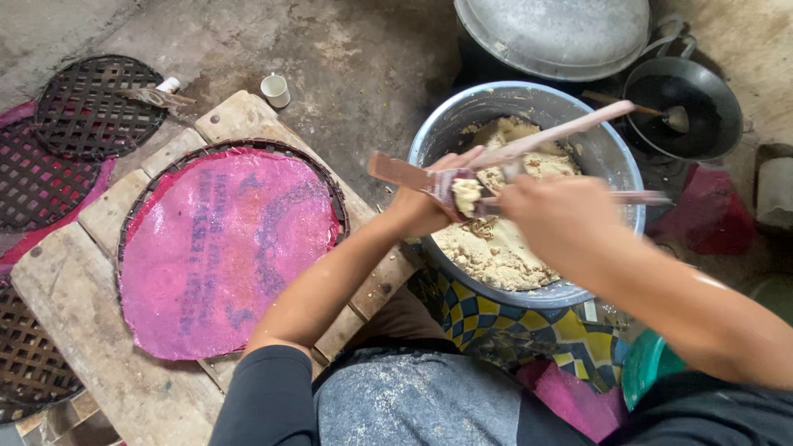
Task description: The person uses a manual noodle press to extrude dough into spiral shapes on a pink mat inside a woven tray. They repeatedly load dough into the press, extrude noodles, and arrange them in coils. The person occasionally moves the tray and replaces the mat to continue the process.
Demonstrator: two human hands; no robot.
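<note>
My left hand (429, 198) grips a flat wooden paddle (405, 173) that carries a lump of pale dough (467, 194). My right hand (557, 219) holds a long thin wooden stick (578, 125) and presses against that lump, just above the metal basin (615, 157). The basin is filled with crumbly pale dough (496, 248). A second thin stick (640, 198) lies across the basin behind my right hand. Left of the basin, a round woven tray (136, 223) covered by a pink cloth (223, 248) rests on wooden planks (91, 289).
Dark woven round trays (95, 103) lie at the far left. A small white cup (275, 89) stands on the concrete floor. Behind the basin sit a large metal lid (553, 33) and a black wok (702, 111) with a ladle. A green bowl (648, 363) is at lower right.
</note>
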